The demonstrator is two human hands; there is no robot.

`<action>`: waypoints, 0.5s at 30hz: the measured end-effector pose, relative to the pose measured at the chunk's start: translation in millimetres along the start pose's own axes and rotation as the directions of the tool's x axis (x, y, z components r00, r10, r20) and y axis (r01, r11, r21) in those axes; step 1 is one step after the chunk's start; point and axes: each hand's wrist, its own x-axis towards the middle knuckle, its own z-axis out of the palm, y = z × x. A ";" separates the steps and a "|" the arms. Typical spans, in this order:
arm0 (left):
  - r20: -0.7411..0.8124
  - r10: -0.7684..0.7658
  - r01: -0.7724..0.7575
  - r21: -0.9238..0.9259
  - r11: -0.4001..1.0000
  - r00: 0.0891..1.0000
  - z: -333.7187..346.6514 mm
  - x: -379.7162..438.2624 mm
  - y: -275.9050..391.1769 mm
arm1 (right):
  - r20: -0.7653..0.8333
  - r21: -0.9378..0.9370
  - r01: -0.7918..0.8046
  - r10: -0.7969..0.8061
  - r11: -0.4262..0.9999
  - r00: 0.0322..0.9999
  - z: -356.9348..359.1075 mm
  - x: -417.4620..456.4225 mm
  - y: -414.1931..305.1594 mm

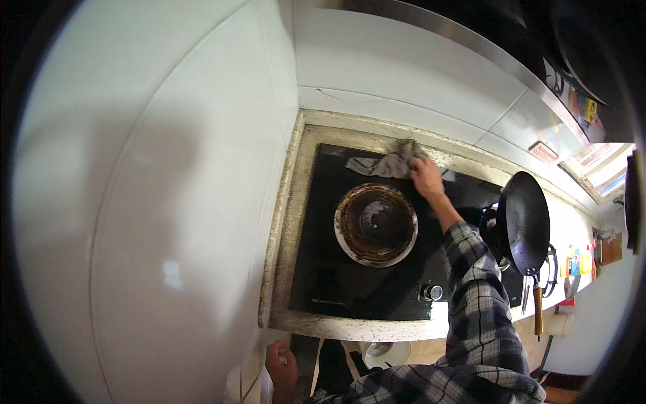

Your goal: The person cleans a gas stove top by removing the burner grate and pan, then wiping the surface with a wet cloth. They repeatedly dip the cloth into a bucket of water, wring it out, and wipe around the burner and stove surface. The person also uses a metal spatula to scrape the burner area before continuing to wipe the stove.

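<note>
My right hand (428, 178) reaches over the black glass gas hob (323, 217) and grips a crumpled grey cloth (386, 165). That cloth lies along the hob's back edge and partly on the speckled stone ledge behind. In front of it is the round burner well (376, 224), browned and crusted with grime inside a metal ring. No pan support sits over this well. My left hand (281, 367) hangs low in front of the counter, near the wall, fingers loosely curled and nothing seen in it. A control knob (431, 292) stands at the hob's front.
A black wok (525, 224) with a wooden handle (538, 313) leans tilted on the hob's right side. Bottles (575, 261) stand farther right on the counter. A range hood edge (454, 30) overhangs the back. Tiled wall (202, 202) borders the left. Below is a white bucket (398, 354).
</note>
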 end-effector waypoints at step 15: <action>-0.020 0.539 -0.371 0.704 0.605 0.842 65.4 75.7 52.6 | -0.001 0.121 -0.157 0.158 0.980 0.987 -8.8 19.7 -37.3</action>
